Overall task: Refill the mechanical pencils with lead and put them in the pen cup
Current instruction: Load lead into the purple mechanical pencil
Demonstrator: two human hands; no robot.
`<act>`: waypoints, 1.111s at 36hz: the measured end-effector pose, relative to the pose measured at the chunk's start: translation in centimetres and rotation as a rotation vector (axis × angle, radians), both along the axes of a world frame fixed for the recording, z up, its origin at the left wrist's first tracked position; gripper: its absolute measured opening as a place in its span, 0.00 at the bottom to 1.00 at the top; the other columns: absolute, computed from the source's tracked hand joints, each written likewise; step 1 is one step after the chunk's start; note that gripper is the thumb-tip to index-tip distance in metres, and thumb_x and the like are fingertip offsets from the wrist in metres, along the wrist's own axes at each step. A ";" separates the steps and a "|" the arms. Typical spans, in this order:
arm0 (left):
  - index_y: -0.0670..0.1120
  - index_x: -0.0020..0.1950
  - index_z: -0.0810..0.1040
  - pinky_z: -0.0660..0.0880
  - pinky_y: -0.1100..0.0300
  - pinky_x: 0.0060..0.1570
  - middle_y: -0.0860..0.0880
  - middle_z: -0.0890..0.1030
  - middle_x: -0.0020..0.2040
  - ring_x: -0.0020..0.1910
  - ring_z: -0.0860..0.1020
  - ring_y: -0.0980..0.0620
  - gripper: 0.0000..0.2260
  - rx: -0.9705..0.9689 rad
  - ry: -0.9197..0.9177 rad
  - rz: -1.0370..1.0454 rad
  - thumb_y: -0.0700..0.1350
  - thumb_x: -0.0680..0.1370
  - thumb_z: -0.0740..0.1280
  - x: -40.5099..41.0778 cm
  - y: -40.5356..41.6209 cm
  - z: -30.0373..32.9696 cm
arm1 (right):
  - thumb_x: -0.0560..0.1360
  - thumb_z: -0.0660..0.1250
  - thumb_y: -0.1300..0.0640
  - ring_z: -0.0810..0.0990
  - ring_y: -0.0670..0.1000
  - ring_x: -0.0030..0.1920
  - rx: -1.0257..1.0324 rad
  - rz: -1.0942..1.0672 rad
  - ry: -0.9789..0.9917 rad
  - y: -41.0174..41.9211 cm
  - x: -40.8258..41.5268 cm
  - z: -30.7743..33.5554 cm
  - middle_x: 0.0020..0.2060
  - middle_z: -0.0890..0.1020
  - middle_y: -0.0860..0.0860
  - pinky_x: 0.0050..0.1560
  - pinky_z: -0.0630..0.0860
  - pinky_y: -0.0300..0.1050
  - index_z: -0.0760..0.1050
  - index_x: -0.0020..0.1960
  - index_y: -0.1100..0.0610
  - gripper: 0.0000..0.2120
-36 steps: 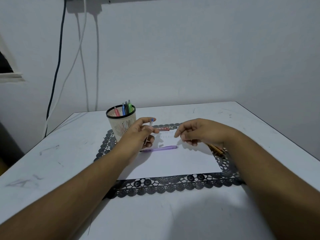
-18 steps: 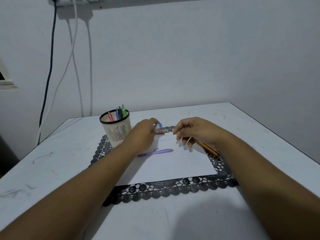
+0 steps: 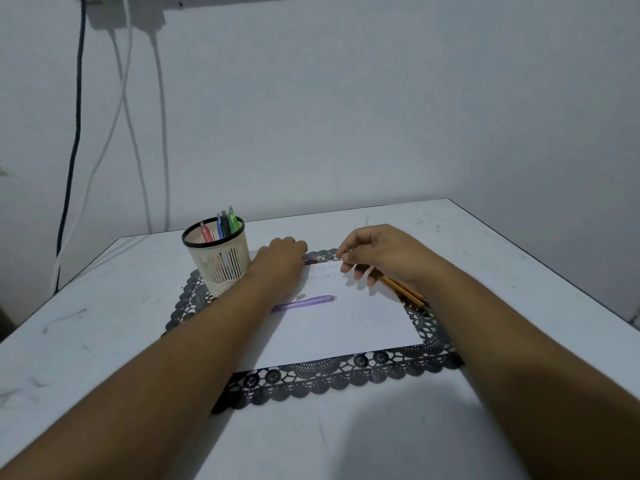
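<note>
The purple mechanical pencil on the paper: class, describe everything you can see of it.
The purple mechanical pencil is slim, seemingly translucent plastic, paler at its right end. It lies flat on the white paper sheet, running left to right and slightly tilted. Its left end is hidden behind the left forearm; neither hand grips it. A small pale piece lies just beyond it.

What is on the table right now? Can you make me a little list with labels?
Table: white, scuffed
Mat: black lace mat under a white paper sheet
Pen cup: cream cup with black rim, on the mat's far left corner, holding pink, blue and green pens
Purple pencil: lying flat on the paper
Left hand: reaching down by a small red thing
Right hand: fingers curled above the paper
Orange pencils: lying under the right hand
</note>
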State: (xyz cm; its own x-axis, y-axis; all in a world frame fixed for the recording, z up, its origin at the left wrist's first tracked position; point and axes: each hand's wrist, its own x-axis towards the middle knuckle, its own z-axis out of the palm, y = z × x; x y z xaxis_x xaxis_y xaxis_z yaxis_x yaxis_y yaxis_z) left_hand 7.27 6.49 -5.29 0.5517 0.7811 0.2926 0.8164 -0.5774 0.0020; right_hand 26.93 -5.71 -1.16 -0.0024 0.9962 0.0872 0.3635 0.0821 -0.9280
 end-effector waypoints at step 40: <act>0.55 0.49 0.75 0.72 0.59 0.43 0.55 0.80 0.46 0.44 0.75 0.57 0.05 -0.361 -0.416 -0.231 0.46 0.84 0.64 -8.4 -6.3 0.3 | 0.77 0.70 0.67 0.82 0.51 0.38 0.121 -0.175 0.207 0.3 -3.4 -0.9 0.43 0.87 0.57 0.32 0.78 0.42 0.83 0.50 0.66 0.04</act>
State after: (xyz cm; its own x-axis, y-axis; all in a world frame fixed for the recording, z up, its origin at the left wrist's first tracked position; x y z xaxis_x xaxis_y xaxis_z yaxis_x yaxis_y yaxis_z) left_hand -1.17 0.15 -5.00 0.6152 0.7446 0.2589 0.5584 -0.6434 0.5237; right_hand 23.55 -5.44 -2.11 0.1984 0.9623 0.1860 0.1862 0.1493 -0.9711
